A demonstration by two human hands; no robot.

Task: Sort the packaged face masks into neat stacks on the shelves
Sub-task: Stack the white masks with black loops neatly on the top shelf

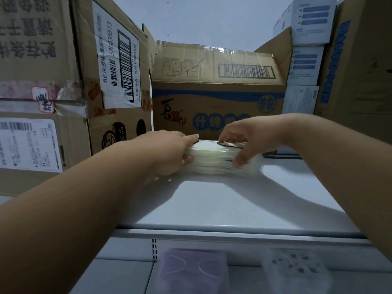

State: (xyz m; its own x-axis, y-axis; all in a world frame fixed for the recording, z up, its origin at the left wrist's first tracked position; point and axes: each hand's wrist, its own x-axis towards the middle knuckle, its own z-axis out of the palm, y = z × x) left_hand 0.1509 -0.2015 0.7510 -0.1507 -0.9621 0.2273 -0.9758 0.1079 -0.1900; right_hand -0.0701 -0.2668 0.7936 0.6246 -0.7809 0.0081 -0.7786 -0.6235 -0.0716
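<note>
At mid-frame, the mask stack sits on the shelf between both hands. The left hand grips its left end. The right hand grips its right end.

The bare front of the white shelf is left open, and access from the near edge is unobstructed up to the stack of packaged masks. That stack is flanked by the left hand and the right hand, so little room is left at its ends. Directly behind it the way is closed by a brown carton, set just beyond the stack. The left side is walled by tall stacked cartons, and the right side by white boxes and another carton. Above the middle carton, open space is seen. On the lower shelf, a purple mask pack and a patterned pack are lying.
</note>
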